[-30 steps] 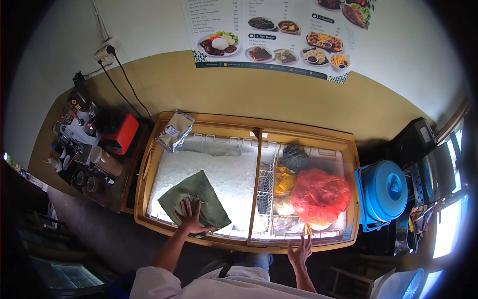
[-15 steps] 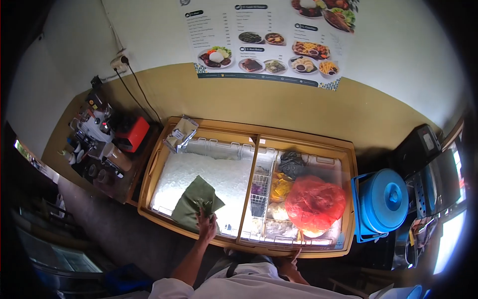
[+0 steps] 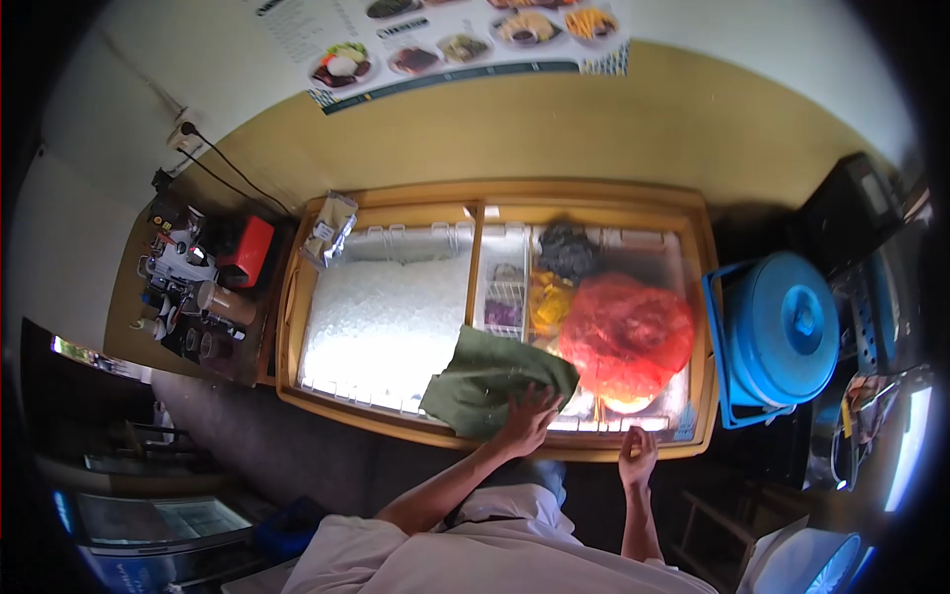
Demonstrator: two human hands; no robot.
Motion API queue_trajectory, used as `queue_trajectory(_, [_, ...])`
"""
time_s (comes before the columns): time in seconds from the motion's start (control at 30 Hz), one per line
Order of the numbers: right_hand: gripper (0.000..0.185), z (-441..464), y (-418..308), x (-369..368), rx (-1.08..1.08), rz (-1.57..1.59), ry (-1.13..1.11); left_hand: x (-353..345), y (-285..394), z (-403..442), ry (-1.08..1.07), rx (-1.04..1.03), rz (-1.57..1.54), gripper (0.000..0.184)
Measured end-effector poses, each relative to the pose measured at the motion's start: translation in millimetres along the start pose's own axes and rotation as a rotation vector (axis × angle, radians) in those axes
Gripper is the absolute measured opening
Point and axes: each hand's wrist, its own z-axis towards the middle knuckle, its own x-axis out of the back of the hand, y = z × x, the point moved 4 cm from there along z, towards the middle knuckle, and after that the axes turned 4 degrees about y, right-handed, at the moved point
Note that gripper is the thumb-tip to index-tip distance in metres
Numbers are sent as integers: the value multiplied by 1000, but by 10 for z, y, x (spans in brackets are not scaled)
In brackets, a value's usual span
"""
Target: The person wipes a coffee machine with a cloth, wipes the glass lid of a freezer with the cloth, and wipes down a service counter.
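Note:
A green cloth (image 3: 485,381) lies across the front middle of a chest freezer (image 3: 465,193) with a glass top. My left hand (image 3: 531,418) is on the cloth's right part, fingers spread over the fabric and keeping hold of it. My right hand (image 3: 638,457) is at the freezer's front edge, right of the cloth, with its fingers curled in and nothing visible in them. A red plastic bag (image 3: 625,337) shows in the freezer's right half, beside yellow bags (image 3: 551,302) and a black bag (image 3: 568,249). White ice (image 3: 386,312) fills the left half.
A silver packet (image 3: 329,228) lies on the freezer's back left corner. A blue lidded drum (image 3: 782,332) stands close on the right. Left of the freezer, a red appliance (image 3: 245,252) and jars crowd a counter. A menu poster (image 3: 445,49) hangs on the wall behind.
My left hand has slid the cloth rightward from the ice side to the freezer's middle. My right hand has moved right along the front edge, its fingers now curled. The view has tilted down.

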Motion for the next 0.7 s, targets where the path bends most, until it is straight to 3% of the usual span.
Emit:
queue_trajectory(0.03, [24, 80, -66, -69, 150, 9, 64, -45, 90, -47, -18, -49, -26, 48])
queue_trajectory(0.07, [21, 174, -436, -86, 173, 148, 67, 21, 219, 14, -34, -97, -57, 48])
queue_trajectory(0.1, [35, 186, -321, -299, 82, 248, -7, 104, 341, 88, -48, -143, -91, 48])
queue_trajectory(0.13, [35, 207, -440, -430, 73, 288, -63, 165, 392, 133, -122, -118, -126, 45])
queue_trajectory(0.17, [34, 209, -507, -615, 169, 202, -68, 199, 356, 166, -113, -108, -239, 44])
queue_trajectory(0.23, [43, 170, -736, -892, 130, -28, -51, 278, 219, 147, -94, -75, -462, 42])
queue_trajectory(0.3, [56, 141, -961, -1033, 101, -145, 37, 496, 21, 76, -13, 3, -290, 42])
queue_trajectory(0.43, [49, 78, -944, -1263, 52, -267, 43, 828, -411, -147, 134, 163, 57, 58])
queue_trajectory(0.53, [37, 23, -841, -1297, 84, -221, -60, 849, -596, -277, 17, 293, 126, 77])
queue_trajectory(0.6, [26, 57, -857, -1215, 73, -120, -103, 824, -560, -271, 20, 247, 78, 85])
queue_trajectory(0.7, [25, 182, -912, -1056, 137, -40, -46, 773, -352, -237, -18, 251, 105, 87])
